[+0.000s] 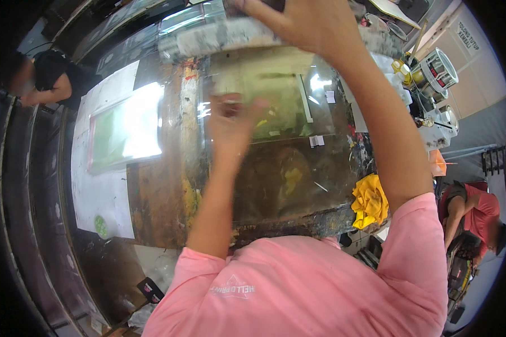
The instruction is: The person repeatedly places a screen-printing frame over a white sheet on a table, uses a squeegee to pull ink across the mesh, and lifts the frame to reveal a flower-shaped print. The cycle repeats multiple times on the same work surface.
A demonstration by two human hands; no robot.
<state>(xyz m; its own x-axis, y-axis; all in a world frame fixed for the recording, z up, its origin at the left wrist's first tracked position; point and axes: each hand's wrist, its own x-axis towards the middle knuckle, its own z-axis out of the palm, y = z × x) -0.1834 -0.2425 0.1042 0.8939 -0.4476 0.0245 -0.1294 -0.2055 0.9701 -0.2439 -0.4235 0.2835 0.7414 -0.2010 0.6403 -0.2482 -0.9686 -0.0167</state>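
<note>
My left hand point(233, 115) is smeared by motion above a greenish-yellow, see-through sheet point(287, 121) on the worktable. Whether it holds anything does not show. My right hand point(315, 25) reaches to the top edge of the picture, beyond a paint-stained, pale frame bar point(219, 40). One of its digits stretches left beside a dark thing point(258, 4); the other fingers are cut off or hidden, so its grip cannot be made out. A thin white strip point(305, 99) lies along the sheet's right side, with small white tabs point(317, 141) nearby.
A shiny clear-covered panel point(107, 135) lies on white paper point(101, 199) at the left. Crumpled yellow cloth point(370, 201) sits at the table's near right edge. Paint tubs point(437, 70) stand at right. One person point(53, 78) is far left, another point(478, 210) at right.
</note>
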